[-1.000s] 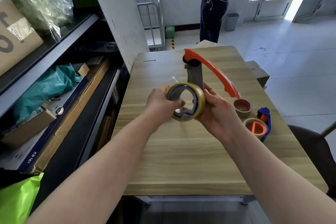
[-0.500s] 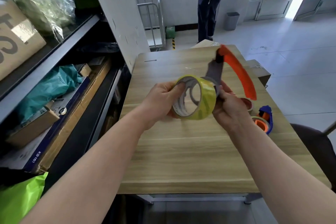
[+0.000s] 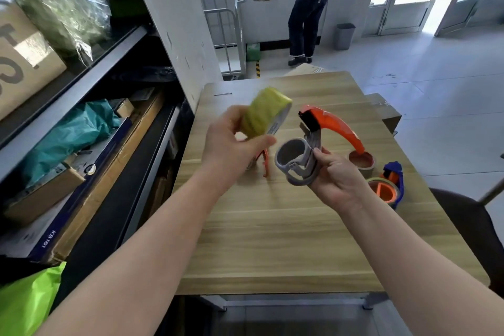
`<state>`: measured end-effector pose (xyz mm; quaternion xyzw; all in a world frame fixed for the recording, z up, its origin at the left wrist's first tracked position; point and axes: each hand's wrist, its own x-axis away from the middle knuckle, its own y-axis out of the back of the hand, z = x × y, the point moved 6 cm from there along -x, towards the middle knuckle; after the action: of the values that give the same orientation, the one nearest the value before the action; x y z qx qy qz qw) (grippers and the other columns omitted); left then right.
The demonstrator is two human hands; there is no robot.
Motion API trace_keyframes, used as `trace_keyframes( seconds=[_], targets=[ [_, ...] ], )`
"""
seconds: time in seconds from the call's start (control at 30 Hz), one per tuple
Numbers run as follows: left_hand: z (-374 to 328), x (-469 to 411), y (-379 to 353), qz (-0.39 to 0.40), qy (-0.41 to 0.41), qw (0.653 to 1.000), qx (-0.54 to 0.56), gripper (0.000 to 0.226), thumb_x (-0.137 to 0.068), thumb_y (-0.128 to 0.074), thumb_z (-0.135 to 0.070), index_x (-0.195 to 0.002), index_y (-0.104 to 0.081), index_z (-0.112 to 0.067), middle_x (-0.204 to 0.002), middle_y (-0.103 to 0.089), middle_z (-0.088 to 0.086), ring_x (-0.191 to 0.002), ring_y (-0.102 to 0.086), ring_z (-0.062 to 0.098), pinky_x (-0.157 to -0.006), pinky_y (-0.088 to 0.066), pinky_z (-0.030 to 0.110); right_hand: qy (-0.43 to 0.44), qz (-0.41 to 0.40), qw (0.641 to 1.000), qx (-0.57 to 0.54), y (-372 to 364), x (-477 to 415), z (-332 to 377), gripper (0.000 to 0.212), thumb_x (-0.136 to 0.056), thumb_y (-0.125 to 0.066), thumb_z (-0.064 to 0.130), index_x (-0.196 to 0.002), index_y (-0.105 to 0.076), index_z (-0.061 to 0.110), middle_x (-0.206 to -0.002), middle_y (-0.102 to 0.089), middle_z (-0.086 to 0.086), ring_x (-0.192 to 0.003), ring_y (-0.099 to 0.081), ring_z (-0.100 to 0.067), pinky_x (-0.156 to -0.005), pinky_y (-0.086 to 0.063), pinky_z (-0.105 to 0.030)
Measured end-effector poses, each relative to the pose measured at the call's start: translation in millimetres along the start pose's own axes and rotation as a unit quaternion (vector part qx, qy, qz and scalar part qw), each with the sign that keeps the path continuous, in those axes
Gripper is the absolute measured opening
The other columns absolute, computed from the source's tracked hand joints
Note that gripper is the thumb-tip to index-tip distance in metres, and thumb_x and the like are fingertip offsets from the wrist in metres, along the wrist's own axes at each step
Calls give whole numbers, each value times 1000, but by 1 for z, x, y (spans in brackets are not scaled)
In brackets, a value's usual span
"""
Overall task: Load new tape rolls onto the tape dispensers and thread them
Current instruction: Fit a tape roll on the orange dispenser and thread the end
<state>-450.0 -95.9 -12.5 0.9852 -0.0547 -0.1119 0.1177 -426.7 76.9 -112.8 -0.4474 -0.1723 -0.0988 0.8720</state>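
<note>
My left hand (image 3: pixel 231 144) grips a yellow tape roll (image 3: pixel 263 112), lifted up and left, apart from the dispenser. My right hand (image 3: pixel 335 174) holds an orange-handled tape dispenser (image 3: pixel 331 124) by its grey frame; its grey round hub (image 3: pixel 293 154) stands bare, facing me. Both are above the wooden table (image 3: pixel 272 226). An orange piece (image 3: pixel 265 163) shows on the table under my left hand, mostly hidden. At the table's right lie a used brown tape core (image 3: pixel 361 161) and a blue dispenser (image 3: pixel 392 183) carrying a roll with an orange centre.
Metal shelves (image 3: pixel 81 90) with boxes and bags run along the left, close to the table's edge. A dark chair (image 3: pixel 469 226) sits at the right. Beyond the table stand a metal cart (image 3: pixel 231 35) and a person (image 3: pixel 308 3) carrying a box.
The yellow roll was around the dispenser's hub; my left hand has pulled it off and up to the left. The right hand lowered the dispenser slightly, its hub now bare.
</note>
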Motion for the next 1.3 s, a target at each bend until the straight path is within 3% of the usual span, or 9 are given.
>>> trace_keyframes(
  seconds=[0.17,0.3,0.43,0.53,0.63,0.77,0.9,1.07,1.3],
  targets=[
    [-14,21,-28,41,-313,905,-286,46,-61,-89,-17,-104,-74,-12,-89,-65,3,-85,-60,23,-73,-51,28,12,35,999,-14,-17,2,1,37,-101,-31,1,-133,-50,5,-130,-60,-23,-120,-57,-37,-97,-46,-56],
    [-6,22,-29,45,-355,884,-302,33,-72,-80,-25,-102,-77,-12,-84,-62,7,-81,-59,26,-68,-55,37,-10,68,997,-20,-22,6,3,34,-99,-38,11,-121,-61,1,-124,-64,-23,-115,-61,-36,-104,-44,-52],
    [0,23,-29,95,-374,866,-319,38,-72,-79,-27,-106,-75,-12,-85,-63,6,-81,-60,26,-67,-56,40,-15,114,993,-19,-26,15,5,50,-92,-54,44,-126,-60,7,-128,-63,-22,-118,-61,-39,-100,-46,-57],
    [1,21,-22,92,-280,919,-261,63,-64,-82,-46,-119,-67,-20,-101,-65,-1,-93,-62,15,-78,-57,38,1,133,990,38,-28,19,6,39,-85,-61,37,-113,-68,11,-103,-73,-14,-93,-71,-31,-83,-58,-48],
    [8,9,-10,25,-59,992,-110,85,-68,-76,-59,-140,-46,-27,-135,-53,-5,-119,-53,6,-95,-50,30,16,140,988,63,-33,23,8,27,-87,-59,31,-94,-78,13,-91,-74,-11,-82,-71,-29,-81,-58,-46],
    [35,15,-23,108,264,948,137,59,-76,-51,-67,-109,-65,-20,-129,-62,19,-117,-60,40,-92,-53,56,20,180,981,65,-42,30,5,44,-74,-66,37,-110,-63,11,-69,-70,0,-64,-70,-19,-58,-58,-33],
    [42,16,-20,84,279,941,172,49,-87,-49,-62,-95,-69,-18,-110,-71,18,-107,-67,40,-88,-55,56,20,221,964,150,-43,29,5,52,-46,-93,41,-91,-78,17,-79,-71,-1,-70,-70,-15,-66,-58,-31],
    [40,11,-11,76,262,953,134,60,-89,-50,-63,-107,-68,-8,-113,-69,22,-105,-66,42,-89,-54,59,15,185,961,203,-35,23,6,25,-82,-68,29,-102,-73,14,-100,-69,-9,-88,-69,-20,-74,-56,-32],
    [41,12,-12,47,260,954,145,54,-89,-55,-59,-104,-69,-9,-113,-69,23,-105,-66,43,-87,-54,61,53,162,953,248,-36,26,0,33,-85,-59,34,-110,-67,13,-95,-71,-6,-85,-68,-18,-72,-56,-29]
  ],
)
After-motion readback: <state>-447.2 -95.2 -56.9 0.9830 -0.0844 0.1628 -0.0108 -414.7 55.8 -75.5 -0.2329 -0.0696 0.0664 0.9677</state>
